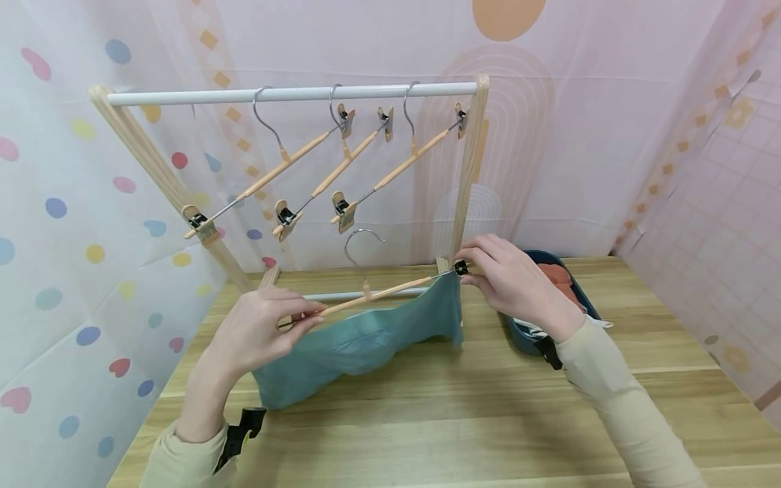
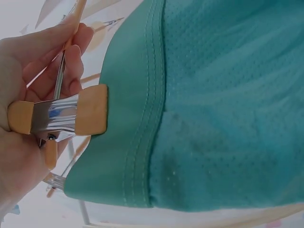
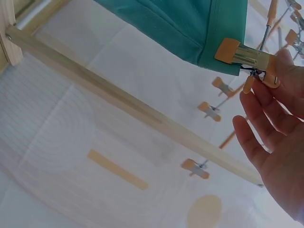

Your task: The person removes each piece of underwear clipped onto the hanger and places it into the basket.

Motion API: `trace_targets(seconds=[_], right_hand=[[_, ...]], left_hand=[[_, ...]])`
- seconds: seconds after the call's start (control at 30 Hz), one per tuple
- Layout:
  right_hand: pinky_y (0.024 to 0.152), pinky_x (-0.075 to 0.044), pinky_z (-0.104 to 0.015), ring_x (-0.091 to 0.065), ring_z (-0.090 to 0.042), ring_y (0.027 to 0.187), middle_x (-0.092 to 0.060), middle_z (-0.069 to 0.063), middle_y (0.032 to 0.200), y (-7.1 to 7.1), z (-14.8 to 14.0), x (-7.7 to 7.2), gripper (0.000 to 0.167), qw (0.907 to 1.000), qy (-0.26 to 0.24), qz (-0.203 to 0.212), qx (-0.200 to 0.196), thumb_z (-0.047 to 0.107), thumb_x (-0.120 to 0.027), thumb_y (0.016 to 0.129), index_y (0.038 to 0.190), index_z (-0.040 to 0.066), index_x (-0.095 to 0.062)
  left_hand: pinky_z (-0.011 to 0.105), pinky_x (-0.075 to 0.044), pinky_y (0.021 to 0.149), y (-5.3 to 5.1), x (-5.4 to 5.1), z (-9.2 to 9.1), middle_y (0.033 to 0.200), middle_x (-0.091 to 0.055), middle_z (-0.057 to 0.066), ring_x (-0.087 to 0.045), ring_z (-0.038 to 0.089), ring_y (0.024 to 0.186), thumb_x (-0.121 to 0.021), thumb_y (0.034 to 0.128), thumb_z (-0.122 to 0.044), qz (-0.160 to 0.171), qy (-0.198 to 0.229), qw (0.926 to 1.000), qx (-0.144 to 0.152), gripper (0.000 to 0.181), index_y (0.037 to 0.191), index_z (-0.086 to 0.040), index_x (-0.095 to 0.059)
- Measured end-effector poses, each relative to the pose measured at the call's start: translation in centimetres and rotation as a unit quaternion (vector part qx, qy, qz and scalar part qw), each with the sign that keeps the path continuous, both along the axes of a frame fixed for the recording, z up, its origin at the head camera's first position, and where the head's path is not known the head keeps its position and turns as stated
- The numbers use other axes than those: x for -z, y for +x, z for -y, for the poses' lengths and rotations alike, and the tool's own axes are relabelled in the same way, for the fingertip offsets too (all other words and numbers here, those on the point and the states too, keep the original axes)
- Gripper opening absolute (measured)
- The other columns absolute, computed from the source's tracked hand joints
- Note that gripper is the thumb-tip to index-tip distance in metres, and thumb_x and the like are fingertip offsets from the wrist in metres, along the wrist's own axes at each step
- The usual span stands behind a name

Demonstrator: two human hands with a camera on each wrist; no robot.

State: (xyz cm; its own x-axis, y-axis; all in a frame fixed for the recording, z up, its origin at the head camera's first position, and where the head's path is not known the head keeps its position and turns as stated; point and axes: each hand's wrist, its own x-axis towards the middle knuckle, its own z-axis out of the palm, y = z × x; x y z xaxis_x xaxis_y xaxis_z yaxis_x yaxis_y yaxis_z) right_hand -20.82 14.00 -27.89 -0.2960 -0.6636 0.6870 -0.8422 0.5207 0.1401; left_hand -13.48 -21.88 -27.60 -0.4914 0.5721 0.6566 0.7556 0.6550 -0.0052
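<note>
A teal garment (image 1: 366,342) with a stitched waistband hangs from a wooden clip hanger (image 1: 390,290), below the rack's upper rail. My left hand (image 1: 262,329) pinches the hanger's bar between thumb and fingers, near its left end. In the left wrist view a clip (image 2: 92,111) bites the waistband, close to the palm. With thumb and fingertips my right hand (image 1: 515,281) pinches the clip (image 3: 251,58) at the hanger's other end. That clip grips the waistband's corner. The hanger's metal hook (image 1: 350,245) points up, off any rail.
A wooden rack with a white rail (image 1: 219,97) stands behind, carrying three bare clip hangers (image 1: 348,163). To the right, partly behind my right arm, a dark blue basket (image 1: 582,295) holds folded orange and white cloth. The wood-grain table (image 1: 427,434) lies below.
</note>
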Motion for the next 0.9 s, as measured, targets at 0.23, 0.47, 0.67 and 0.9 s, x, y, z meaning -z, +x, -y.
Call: trace_targets(seconds=[0.23,0.47,0.67,0.9], right_hand=[[0.072,-0.048,-0.033,-0.056,-0.024,0.084,-0.062,-0.011,0.094,0.3,-0.4,-0.5,0.024,0.9998,0.008,-0.016,-0.002,0.006,-0.073,0.079,0.098,-0.001,-0.061],[0.063,-0.046,-0.03,-0.053,-0.019,0.077,-0.061,-0.008,0.088,0.3,-0.8,-0.6,0.021,0.9997,0.016,0.005,-0.019,0.004,-0.073,0.078,0.094,-0.001,-0.061],[0.061,-0.048,-0.029,-0.056,-0.018,0.077,-0.061,-0.007,0.086,0.2,-1.0,-0.7,0.015,0.9997,0.012,-0.004,-0.022,0.0,-0.069,0.08,0.092,0.001,-0.061],[0.059,-0.048,-0.028,-0.055,-0.018,0.075,-0.061,-0.006,0.083,0.2,-1.0,-0.7,0.014,0.9996,0.006,-0.013,-0.026,-0.003,-0.069,0.078,0.088,0.002,-0.061]], left_hand=[[0.014,-0.036,0.05,0.0,-0.6,-0.5,0.069,-0.07,-0.005,-0.053,0.001,0.055,-0.081,0.0661,-0.006,-0.026,-0.02,0.9995,0.001,0.022,0.087,-0.011,-0.077],[0.021,-0.041,0.053,0.0,-0.6,-0.9,0.073,-0.072,-0.004,-0.059,0.005,0.059,-0.082,0.0647,-0.006,-0.052,-0.028,0.9983,-0.002,0.024,0.088,-0.012,-0.077],[0.022,-0.041,0.055,-0.1,-0.4,-1.0,0.072,-0.071,-0.004,-0.06,0.005,0.06,-0.082,0.0652,-0.009,-0.046,-0.032,0.9984,-0.004,0.023,0.087,-0.013,-0.077],[0.02,-0.039,0.054,-0.1,-0.3,-1.1,0.072,-0.071,-0.005,-0.055,0.003,0.057,-0.081,0.0669,-0.007,-0.031,-0.031,0.9991,0.004,0.022,0.088,-0.012,-0.076]])
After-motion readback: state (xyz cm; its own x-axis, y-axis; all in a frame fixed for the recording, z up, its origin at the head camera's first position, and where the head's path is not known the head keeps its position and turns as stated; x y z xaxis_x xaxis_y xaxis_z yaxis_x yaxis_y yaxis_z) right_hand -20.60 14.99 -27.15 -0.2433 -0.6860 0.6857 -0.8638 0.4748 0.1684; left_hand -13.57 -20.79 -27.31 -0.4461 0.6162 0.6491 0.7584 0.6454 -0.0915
